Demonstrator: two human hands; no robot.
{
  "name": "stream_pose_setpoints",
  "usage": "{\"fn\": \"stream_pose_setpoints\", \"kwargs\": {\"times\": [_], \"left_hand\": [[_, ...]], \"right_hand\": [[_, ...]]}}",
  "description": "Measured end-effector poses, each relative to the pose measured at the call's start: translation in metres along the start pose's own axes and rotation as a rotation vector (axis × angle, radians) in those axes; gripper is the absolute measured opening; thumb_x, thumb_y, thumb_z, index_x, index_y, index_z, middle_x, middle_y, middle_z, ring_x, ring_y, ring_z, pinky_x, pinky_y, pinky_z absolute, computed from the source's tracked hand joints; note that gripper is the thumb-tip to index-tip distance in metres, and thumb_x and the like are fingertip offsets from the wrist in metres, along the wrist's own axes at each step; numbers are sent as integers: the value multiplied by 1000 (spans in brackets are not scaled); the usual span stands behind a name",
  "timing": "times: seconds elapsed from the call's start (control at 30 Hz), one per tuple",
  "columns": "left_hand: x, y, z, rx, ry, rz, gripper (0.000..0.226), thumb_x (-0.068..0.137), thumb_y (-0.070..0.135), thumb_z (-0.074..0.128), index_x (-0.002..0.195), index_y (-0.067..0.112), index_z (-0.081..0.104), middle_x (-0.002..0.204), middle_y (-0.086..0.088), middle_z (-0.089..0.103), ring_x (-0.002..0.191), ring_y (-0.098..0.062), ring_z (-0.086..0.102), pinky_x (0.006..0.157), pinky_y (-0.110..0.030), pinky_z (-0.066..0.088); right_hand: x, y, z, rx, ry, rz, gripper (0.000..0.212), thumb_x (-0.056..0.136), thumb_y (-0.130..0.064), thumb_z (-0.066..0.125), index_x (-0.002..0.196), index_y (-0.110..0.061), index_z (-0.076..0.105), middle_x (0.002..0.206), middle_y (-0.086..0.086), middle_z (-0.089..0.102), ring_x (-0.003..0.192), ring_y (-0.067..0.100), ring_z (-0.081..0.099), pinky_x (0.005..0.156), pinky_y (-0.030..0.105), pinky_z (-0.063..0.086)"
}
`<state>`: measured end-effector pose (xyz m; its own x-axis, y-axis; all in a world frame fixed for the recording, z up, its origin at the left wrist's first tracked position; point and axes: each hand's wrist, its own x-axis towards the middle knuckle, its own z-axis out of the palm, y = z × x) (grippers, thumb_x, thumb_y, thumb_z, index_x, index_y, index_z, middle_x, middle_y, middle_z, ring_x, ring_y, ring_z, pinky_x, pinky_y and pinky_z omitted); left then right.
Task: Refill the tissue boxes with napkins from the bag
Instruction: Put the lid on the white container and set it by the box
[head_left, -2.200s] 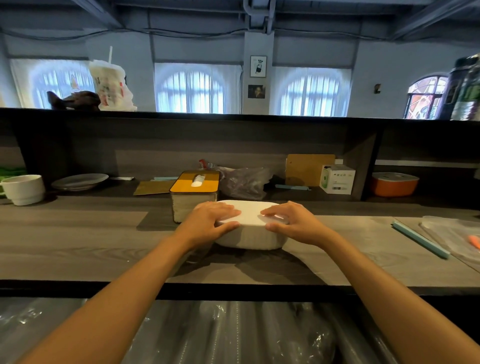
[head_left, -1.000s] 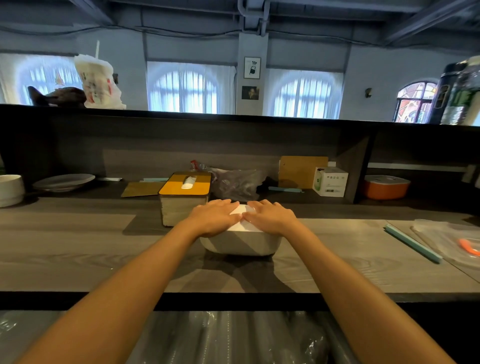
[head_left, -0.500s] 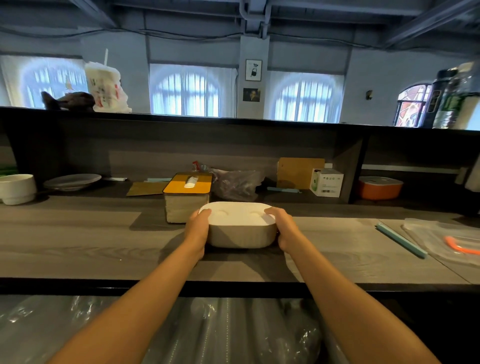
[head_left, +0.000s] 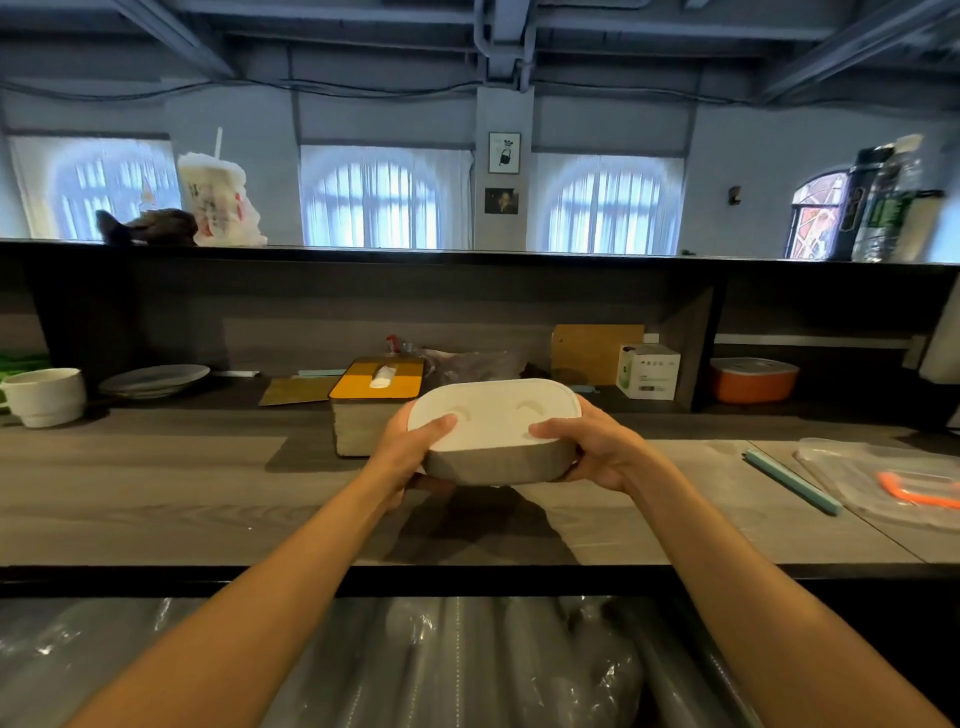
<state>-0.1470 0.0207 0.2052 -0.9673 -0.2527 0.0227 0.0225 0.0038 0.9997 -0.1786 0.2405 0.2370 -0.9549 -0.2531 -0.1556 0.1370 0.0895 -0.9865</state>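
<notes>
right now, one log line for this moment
left hand: grips white box | right hand: grips it | box: off counter

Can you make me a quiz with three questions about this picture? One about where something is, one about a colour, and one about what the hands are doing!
1. Where is the orange bowl?
A. On the shelf at the right
B. On top of the white box
C. In the cup

2. What colour is the top of the tissue box behind the hands?
A. Blue
B. Yellow
C. Pink

3. What is happening to the white box?
A. It lies alone on the counter
B. One hand pokes its top
C. Both hands hold it up off the counter

Answers:
1 A: it sits in the right shelf nook.
2 B: its lid is yellow, with a white tissue poking out.
3 C: the left hand and right hand grip its ends, and its shadow lies on the counter below.
</notes>
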Motion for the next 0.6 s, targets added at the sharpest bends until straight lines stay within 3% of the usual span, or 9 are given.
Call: {"fn": "stream_pose_setpoints", "kwargs": {"times": [0.17, 0.27, 0.4, 0.5, 0.6], "left_hand": [[-7, -2, 12, -89, -112, 49, 67, 86, 33, 73, 142, 38, 35, 132, -3, 47, 111, -26, 54, 67, -44, 62], [-8, 2, 21, -78, -123, 46, 85, 82, 33, 76, 151, 40, 27, 136, -2, 43, 118, -31, 51, 79, -53, 61], [-7, 2, 29, -102, -111, 39, 78, 86, 27, 75, 149, 40, 30, 139, -3, 43, 123, -34, 48, 82, -56, 59], [-3, -1, 34, -103, -136, 55, 76, 87, 22, 75, 148, 40, 33, 139, -4, 43, 123, -34, 47, 83, -57, 58], [-1, -2, 37, -76, -127, 48, 71, 89, 21, 72, 147, 40, 35, 137, -4, 44, 121, -32, 47, 84, -58, 58]], "right_hand": [[0, 7, -8, 187, 128, -50, 58, 83, -8, 73, 129, -25, 43, 135, 8, 45, 113, 29, 48, 92, 53, 50], [-3, 13, -11, 324, 117, -9, 49, 89, -24, 69, 127, -27, 37, 137, 10, 41, 117, 33, 47, 88, 54, 53], [-3, 21, -15, 470, 102, 35, 47, 95, -49, 55, 132, -31, 33, 134, 10, 40, 120, 39, 47, 83, 58, 54], [-1, 26, -15, 464, 223, 21, 41, 99, -46, 49, 133, -28, 36, 133, 12, 42, 118, 37, 47, 82, 60, 54], [-2, 32, -16, 475, 232, 51, 47, 99, -43, 50, 140, -24, 36, 138, 13, 42, 121, 39, 46, 79, 60, 55]]}}
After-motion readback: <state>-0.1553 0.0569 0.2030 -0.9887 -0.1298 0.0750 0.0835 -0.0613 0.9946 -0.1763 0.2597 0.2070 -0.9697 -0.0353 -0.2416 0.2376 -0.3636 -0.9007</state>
